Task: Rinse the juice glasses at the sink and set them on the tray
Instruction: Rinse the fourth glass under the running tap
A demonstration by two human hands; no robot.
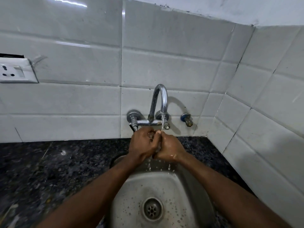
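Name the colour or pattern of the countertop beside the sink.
The countertop is dark, nearly black, with pale speckles; head view.

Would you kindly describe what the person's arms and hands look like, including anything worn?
The left forearm and right forearm are bare, with no sleeves, watch or bracelet. The left hand and right hand wear no gloves or visible rings.

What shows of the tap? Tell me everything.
The tap is shiny chrome, fixed to the white tiled wall by two round flanges joined by a horizontal bar. A tall arched spout rises from the bar and curves down; a lever handle juts from its left end. It is running: a thin stream falls onto the left hand and right hand, clasped round what looks like a clear glass, above the sink.
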